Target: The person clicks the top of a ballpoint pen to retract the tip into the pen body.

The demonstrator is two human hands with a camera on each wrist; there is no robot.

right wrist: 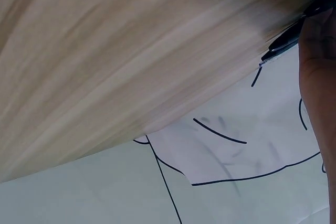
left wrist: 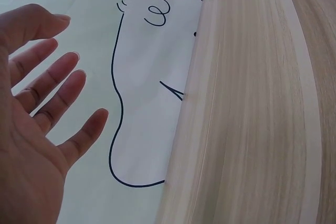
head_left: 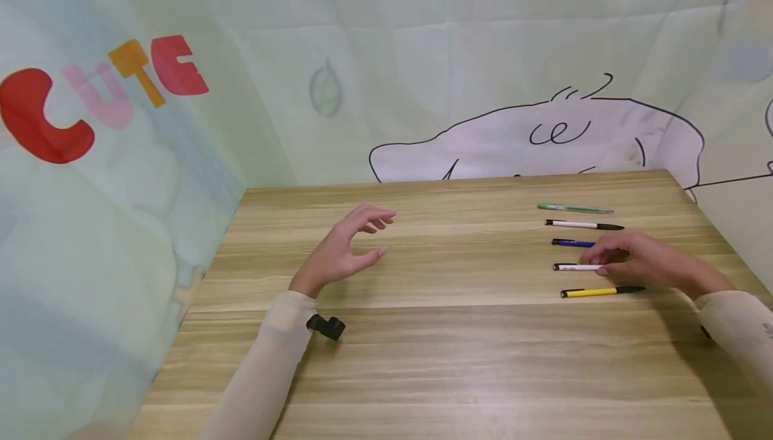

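Observation:
Five pens lie in a rough column on the right of the table: a green clear-barrelled pen [head_left: 575, 208] farthest back, then a white pen with a black grip [head_left: 582, 225], a blue pen [head_left: 572, 243], another white pen [head_left: 574, 267] and a yellow pen [head_left: 594, 292] nearest me. My right hand [head_left: 646, 262] pinches the nearer white pen between thumb and fingertips, hiding its right part and the blue pen's end. In the right wrist view, that hand [right wrist: 319, 77] shows at the edge beside dark pen ends [right wrist: 287, 36]. My left hand [head_left: 338, 252] holds nothing, fingers spread and gently bent above the table.
The wood-grained table [head_left: 459, 359] ends at a back edge against a printed cloth backdrop [head_left: 392, 78]. More cloth with coloured letters hangs on the left. A black strap with a small device [head_left: 326, 326] sits on my left wrist.

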